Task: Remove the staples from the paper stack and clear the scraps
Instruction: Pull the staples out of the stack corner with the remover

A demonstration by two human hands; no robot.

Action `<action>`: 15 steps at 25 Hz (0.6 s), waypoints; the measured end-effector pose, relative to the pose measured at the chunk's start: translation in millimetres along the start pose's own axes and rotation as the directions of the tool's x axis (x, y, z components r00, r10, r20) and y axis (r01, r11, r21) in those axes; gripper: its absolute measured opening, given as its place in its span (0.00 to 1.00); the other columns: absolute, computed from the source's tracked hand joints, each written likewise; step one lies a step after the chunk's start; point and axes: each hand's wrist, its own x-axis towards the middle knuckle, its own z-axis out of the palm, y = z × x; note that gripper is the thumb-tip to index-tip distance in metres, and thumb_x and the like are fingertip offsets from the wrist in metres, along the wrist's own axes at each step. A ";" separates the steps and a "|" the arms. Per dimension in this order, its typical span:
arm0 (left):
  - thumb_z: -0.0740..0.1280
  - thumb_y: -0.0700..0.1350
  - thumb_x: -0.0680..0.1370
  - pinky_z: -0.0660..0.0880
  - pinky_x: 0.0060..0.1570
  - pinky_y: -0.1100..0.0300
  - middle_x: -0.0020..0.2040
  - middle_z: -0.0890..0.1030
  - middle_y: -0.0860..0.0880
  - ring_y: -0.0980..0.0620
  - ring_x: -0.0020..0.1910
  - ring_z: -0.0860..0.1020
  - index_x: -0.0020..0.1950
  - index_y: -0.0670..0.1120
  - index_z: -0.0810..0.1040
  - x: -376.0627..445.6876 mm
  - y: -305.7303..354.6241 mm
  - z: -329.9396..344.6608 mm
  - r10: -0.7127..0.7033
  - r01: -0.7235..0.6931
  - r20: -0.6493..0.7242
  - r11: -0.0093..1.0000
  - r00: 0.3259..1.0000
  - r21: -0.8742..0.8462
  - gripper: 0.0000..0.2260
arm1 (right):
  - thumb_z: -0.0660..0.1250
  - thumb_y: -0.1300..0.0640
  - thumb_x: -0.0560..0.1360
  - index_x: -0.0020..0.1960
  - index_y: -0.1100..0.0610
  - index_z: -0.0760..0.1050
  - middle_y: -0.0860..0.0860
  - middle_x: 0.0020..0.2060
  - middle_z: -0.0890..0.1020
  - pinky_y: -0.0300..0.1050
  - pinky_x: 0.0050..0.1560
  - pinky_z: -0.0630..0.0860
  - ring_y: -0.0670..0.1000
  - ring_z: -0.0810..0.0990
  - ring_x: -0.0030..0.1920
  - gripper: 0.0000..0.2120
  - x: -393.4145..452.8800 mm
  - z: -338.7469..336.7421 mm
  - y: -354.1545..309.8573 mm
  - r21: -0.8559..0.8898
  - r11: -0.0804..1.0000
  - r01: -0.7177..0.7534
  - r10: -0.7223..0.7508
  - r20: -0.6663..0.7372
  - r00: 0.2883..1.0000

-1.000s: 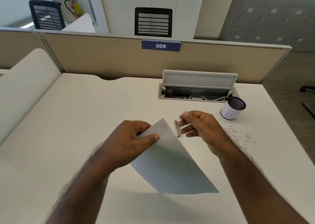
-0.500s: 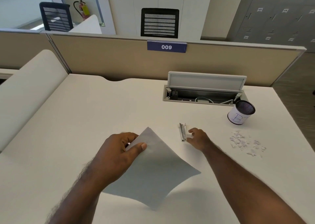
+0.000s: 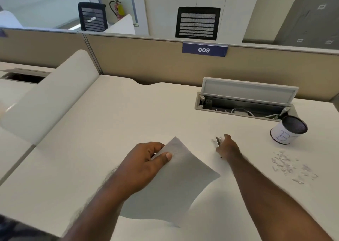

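My left hand pinches the upper corner of the grey paper stack, thumb on top, and holds it tilted just above the white desk. Small staple holes show near that corner. A small metal staple remover lies on the desk to the right of the stack. My right hand rests against the remover's right side, fingers loosely apart and not closed around it. A scatter of white paper scraps lies on the desk further right.
A white cup with a dark mesh rim stands at the right, behind the scraps. An open cable box with its raised lid is set into the desk's back. A beige partition closes the far side.
My right hand has lowered the staple remover to the desk and let go of it. My left hand has drawn the paper stack down and to the left. My view has shifted left.
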 end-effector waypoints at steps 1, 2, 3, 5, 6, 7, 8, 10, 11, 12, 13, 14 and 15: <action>0.66 0.48 0.79 0.73 0.34 0.58 0.39 0.84 0.44 0.53 0.31 0.79 0.41 0.44 0.81 -0.3 0.8 -0.2 -0.015 0.015 0.009 0.999 1.000 -0.036 0.10 | 0.67 0.63 0.71 0.75 0.57 0.57 0.61 0.62 0.76 0.51 0.44 0.80 0.63 0.79 0.55 0.35 -1.4 -6.5 1.7 0.124 0.991 -0.042 0.036 0.049 0.998; 0.66 0.48 0.79 0.73 0.34 0.57 0.39 0.84 0.42 0.52 0.31 0.79 0.42 0.44 0.81 -0.3 1.6 -0.2 -0.028 0.029 0.016 0.998 0.999 -0.059 0.10 | 0.68 0.65 0.71 0.76 0.56 0.56 0.61 0.61 0.75 0.52 0.44 0.81 0.62 0.79 0.53 0.37 -5.8 -13.9 2.0 0.279 0.957 -0.083 0.059 0.094 0.994; 0.66 0.47 0.79 0.73 0.35 0.57 0.40 0.84 0.41 0.51 0.32 0.80 0.43 0.43 0.81 -0.1 2.9 -0.1 -0.034 0.035 0.019 0.997 0.999 -0.072 0.10 | 0.69 0.67 0.72 0.75 0.54 0.57 0.61 0.60 0.75 0.54 0.45 0.81 0.61 0.79 0.51 0.37 -13.8 -23.0 0.4 0.445 0.889 -0.106 0.054 0.127 0.990; 0.66 0.47 0.79 0.74 0.35 0.56 0.40 0.84 0.40 0.49 0.32 0.80 0.43 0.43 0.82 0.9 6.1 1.3 -0.031 0.033 0.024 0.996 0.999 -0.083 0.10 | 0.69 0.71 0.72 0.72 0.50 0.61 0.62 0.60 0.73 0.55 0.48 0.81 0.60 0.80 0.51 0.35 -38.3 -45.9 -7.4 0.685 0.726 -0.066 -0.050 0.148 0.988; 0.66 0.47 0.79 0.74 0.36 0.55 0.40 0.85 0.40 0.49 0.33 0.80 0.43 0.44 0.82 1.4 8.1 2.0 -0.028 0.030 0.023 0.996 0.999 -0.087 0.10 | 0.70 0.71 0.72 0.70 0.49 0.63 0.62 0.58 0.73 0.54 0.49 0.82 0.60 0.81 0.51 0.33 -53.3 -59.0 -12.4 0.753 0.657 -0.026 -0.126 0.144 0.982; 0.66 0.47 0.79 0.74 0.36 0.56 0.40 0.85 0.40 0.49 0.32 0.80 0.43 0.44 0.82 1.4 11.0 3.1 -0.024 0.026 0.022 0.996 0.999 -0.087 0.09 | 0.70 0.71 0.71 0.67 0.49 0.65 0.61 0.56 0.74 0.53 0.51 0.82 0.60 0.82 0.50 0.31 -71.4 -74.2 -17.7 0.807 0.590 0.015 -0.203 0.130 0.970; 0.66 0.47 0.79 0.74 0.36 0.56 0.40 0.85 0.41 0.49 0.32 0.81 0.43 0.44 0.82 1.1 13.2 4.1 -0.019 0.021 0.021 0.996 1.000 -0.085 0.09 | 0.72 0.69 0.70 0.64 0.50 0.68 0.61 0.54 0.75 0.53 0.51 0.82 0.60 0.83 0.49 0.28 -87.6 -87.6 -22.1 0.849 0.525 0.051 -0.267 0.108 0.958; 0.67 0.47 0.79 0.74 0.36 0.55 0.39 0.85 0.41 0.49 0.32 0.81 0.42 0.45 0.82 -0.1 16.9 6.5 -0.008 0.010 0.023 0.997 1.000 -0.081 0.09 | 0.79 0.58 0.64 0.54 0.52 0.73 0.60 0.49 0.81 0.51 0.49 0.82 0.58 0.84 0.47 0.22 -124.3 -115.0 -30.2 0.888 0.448 0.108 -0.358 0.068 0.931; 0.67 0.48 0.79 0.74 0.36 0.55 0.39 0.85 0.42 0.49 0.32 0.81 0.42 0.45 0.83 -0.1 18.6 7.4 -0.005 0.007 0.020 0.997 1.000 -0.082 0.09 | 0.82 0.51 0.58 0.49 0.51 0.75 0.57 0.46 0.83 0.48 0.46 0.82 0.56 0.84 0.46 0.24 -142.7 -126.7 -33.2 0.880 0.451 0.147 -0.392 0.048 0.919; 0.67 0.48 0.78 0.74 0.35 0.55 0.38 0.85 0.43 0.49 0.32 0.81 0.42 0.46 0.83 -0.4 20.0 8.4 -0.002 0.003 0.017 0.996 1.000 -0.085 0.09 | 0.83 0.46 0.53 0.45 0.50 0.77 0.54 0.44 0.84 0.46 0.44 0.81 0.54 0.84 0.46 0.25 -160.8 -135.7 -34.9 0.869 0.457 0.190 -0.422 0.024 0.906; 0.67 0.48 0.78 0.74 0.35 0.55 0.37 0.85 0.44 0.50 0.31 0.81 0.41 0.46 0.83 -0.5 21.6 9.3 0.004 -0.002 0.014 0.996 1.000 -0.090 0.09 | 0.84 0.44 0.51 0.41 0.50 0.78 0.52 0.43 0.84 0.44 0.43 0.81 0.52 0.84 0.44 0.25 -178.5 -142.5 -37.3 0.864 0.454 0.220 -0.453 0.011 0.891; 0.67 0.48 0.78 0.74 0.34 0.56 0.36 0.85 0.46 0.51 0.30 0.80 0.41 0.47 0.83 -0.5 23.3 10.4 0.011 -0.010 0.011 0.996 1.000 -0.094 0.09 | 0.84 0.43 0.50 0.39 0.50 0.78 0.52 0.43 0.84 0.44 0.44 0.81 0.52 0.83 0.43 0.24 -194.8 -146.6 -38.9 0.864 0.442 0.240 -0.488 0.007 0.873; 0.68 0.49 0.78 0.74 0.34 0.57 0.35 0.85 0.47 0.52 0.30 0.80 0.41 0.48 0.84 -0.9 25.3 11.6 0.017 -0.016 0.008 0.995 1.000 -0.095 0.09 | 0.84 0.43 0.50 0.38 0.50 0.79 0.53 0.42 0.84 0.45 0.44 0.81 0.52 0.83 0.43 0.22 -209.8 -148.1 -40.0 0.865 0.429 0.259 -0.519 0.001 0.855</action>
